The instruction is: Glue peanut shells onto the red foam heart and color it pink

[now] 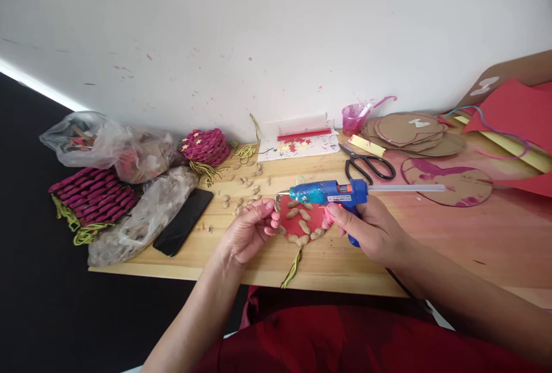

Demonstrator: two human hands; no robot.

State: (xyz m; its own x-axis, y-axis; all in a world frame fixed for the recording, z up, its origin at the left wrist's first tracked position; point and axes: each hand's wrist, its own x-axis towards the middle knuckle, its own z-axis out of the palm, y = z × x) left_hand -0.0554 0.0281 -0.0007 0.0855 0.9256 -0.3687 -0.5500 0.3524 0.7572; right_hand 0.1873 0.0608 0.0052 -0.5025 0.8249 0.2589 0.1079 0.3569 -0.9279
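My right hand is wrapped round the handle of a blue hot glue gun, with a long glue stick sticking out of its back. The gun's nozzle points left and meets a peanut pinched in the fingers of my left hand. Beneath the gun lies a red cutout with several peanuts in their shells on it. A yellow-green yarn tassel hangs from its near edge. The gun covers the far part of the cutout.
Loose peanuts lie behind my left hand. A phone, plastic bags and purple peanut pieces are at the left. Scissors, a pink cup and cardboard shapes stand or lie at the back right.
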